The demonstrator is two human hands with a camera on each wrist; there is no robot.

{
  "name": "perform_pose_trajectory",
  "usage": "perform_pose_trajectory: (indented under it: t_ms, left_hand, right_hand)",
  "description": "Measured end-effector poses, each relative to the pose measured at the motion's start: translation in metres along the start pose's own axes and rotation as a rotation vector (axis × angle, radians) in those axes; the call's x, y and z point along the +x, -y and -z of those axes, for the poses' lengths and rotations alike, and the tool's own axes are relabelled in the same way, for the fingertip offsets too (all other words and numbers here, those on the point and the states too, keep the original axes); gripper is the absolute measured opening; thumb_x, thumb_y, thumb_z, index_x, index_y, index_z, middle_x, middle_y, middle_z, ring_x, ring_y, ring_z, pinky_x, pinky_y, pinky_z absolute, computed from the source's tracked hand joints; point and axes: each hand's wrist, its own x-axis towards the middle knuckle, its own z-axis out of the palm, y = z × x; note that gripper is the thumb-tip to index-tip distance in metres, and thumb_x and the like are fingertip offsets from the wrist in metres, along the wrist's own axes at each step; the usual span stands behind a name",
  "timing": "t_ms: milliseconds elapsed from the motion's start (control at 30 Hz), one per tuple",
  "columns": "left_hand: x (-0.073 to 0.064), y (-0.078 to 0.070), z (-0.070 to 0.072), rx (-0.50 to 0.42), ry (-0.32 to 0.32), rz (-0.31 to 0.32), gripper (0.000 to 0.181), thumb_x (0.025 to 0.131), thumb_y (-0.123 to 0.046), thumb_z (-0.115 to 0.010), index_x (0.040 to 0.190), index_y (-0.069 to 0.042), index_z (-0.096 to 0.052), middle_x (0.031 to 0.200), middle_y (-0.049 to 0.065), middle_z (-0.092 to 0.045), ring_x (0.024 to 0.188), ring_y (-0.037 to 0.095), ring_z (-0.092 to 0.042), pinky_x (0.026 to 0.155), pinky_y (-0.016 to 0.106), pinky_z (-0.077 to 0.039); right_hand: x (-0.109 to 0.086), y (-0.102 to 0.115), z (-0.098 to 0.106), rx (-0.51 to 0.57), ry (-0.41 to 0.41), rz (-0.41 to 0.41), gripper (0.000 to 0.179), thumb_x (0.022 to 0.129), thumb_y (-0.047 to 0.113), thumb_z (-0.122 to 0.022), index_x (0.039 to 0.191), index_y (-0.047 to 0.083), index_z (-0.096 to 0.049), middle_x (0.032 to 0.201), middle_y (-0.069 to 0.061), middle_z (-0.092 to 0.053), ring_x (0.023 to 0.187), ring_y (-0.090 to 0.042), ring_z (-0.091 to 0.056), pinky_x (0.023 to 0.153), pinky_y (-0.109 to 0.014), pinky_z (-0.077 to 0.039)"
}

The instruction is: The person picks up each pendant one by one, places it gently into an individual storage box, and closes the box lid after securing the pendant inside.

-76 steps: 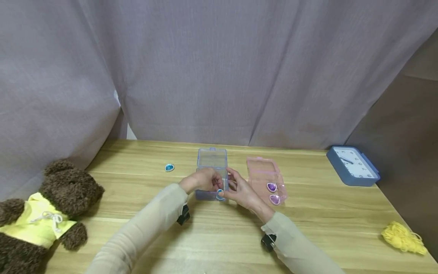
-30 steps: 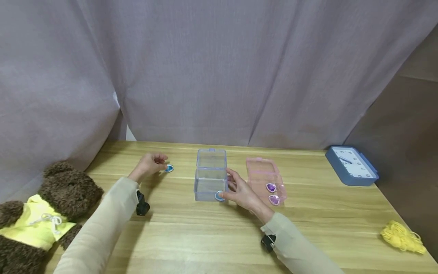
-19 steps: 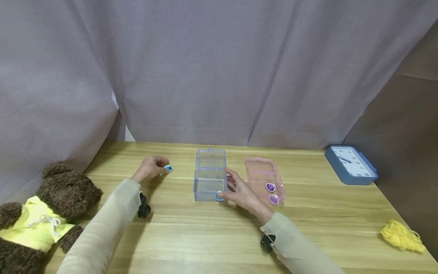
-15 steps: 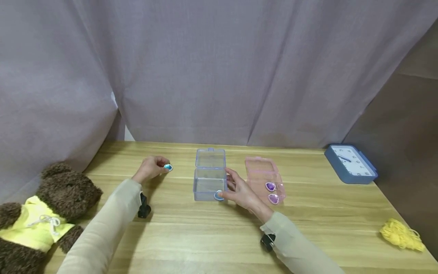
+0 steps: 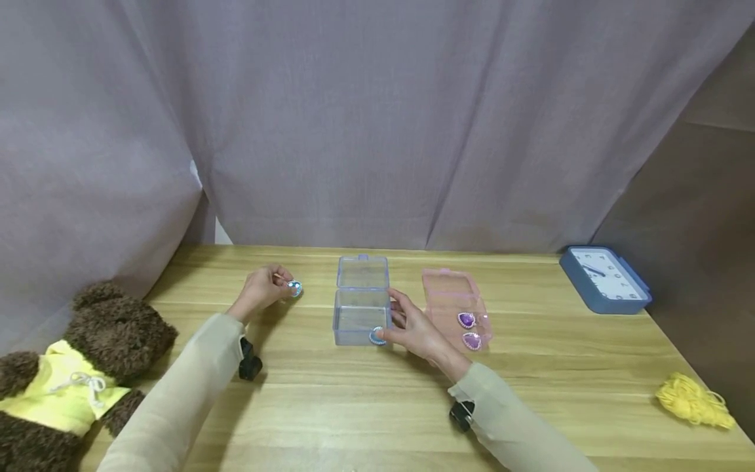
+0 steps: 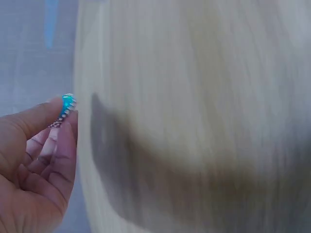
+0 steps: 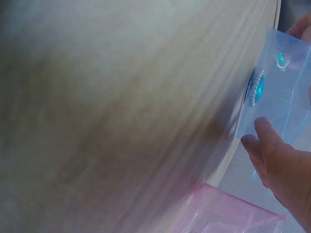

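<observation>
My left hand pinches a blue gem with a beaded silver rim between thumb and fingers, left of the boxes. In the left wrist view this gem is held up off the wood. My right hand holds the right side of a clear blue plastic box, thumb at the front corner and fingers along the side wall. Its lid is folded back. A second blue gem is in the box's front right corner, partly covered by the thumb; the right wrist view shows this gem through the wall.
An opened pink plastic box with two purple gems stands right of my right hand. A brown teddy bear lies at the left, a blue clock at the back right, and yellow yarn near the right edge.
My left hand has left the blue box, moved left to the gem on the table, pinched it and raised it slightly. The right hand has stayed at the box.
</observation>
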Motion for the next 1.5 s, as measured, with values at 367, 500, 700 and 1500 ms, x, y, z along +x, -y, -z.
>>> perform_pose_trajectory:
  t_ms: [367,500,700,1500]
  left_hand:
    - [-0.018,-0.037,-0.018,-0.493,0.111,-0.024,0.038,0.085,-0.002,-0.067,0.119,0.009,-0.055,0.082,-0.001,-0.064,0.073,0.007,-0.065,0.072,0.02,-0.057]
    - [-0.026,-0.049,-0.03,-0.552,0.131,-0.041,0.035,0.085,0.0,-0.066,0.116,0.011,-0.055,0.081,-0.003,-0.066,0.071,0.007,-0.066,0.067,0.017,-0.056]
    - [-0.033,-0.061,-0.049,-0.614,0.208,-0.055,0.035,0.085,0.005,-0.063,0.117,0.014,-0.051,0.084,0.001,-0.065,0.075,0.009,-0.067,0.079,0.027,-0.057]
    - [-0.034,-0.08,-0.091,-0.391,0.288,-0.041,0.032,0.08,0.004,-0.069,0.11,0.009,-0.059,0.098,0.021,-0.068,0.077,0.014,-0.067,0.079,0.034,-0.058]
  right_hand:
    - [0.0,-0.001,0.0,-0.012,0.007,-0.001,0.087,0.083,-0.001,-0.068,0.148,-0.001,-0.011,0.138,-0.03,-0.034,0.135,-0.04,-0.031,0.11,-0.045,-0.032]
    - [0.0,-0.001,0.0,-0.001,0.01,0.003,0.086,0.083,-0.001,-0.067,0.148,-0.002,-0.011,0.137,-0.031,-0.033,0.135,-0.041,-0.031,0.11,-0.045,-0.032]
    - [0.0,0.0,0.0,-0.013,0.002,-0.01,0.087,0.082,0.0,-0.068,0.148,0.0,-0.011,0.138,-0.03,-0.033,0.135,-0.041,-0.031,0.109,-0.045,-0.034]
    - [-0.001,0.002,-0.001,-0.028,-0.006,-0.026,0.086,0.083,0.002,-0.069,0.149,0.003,-0.013,0.14,-0.028,-0.033,0.136,-0.04,-0.03,0.111,-0.045,-0.03]
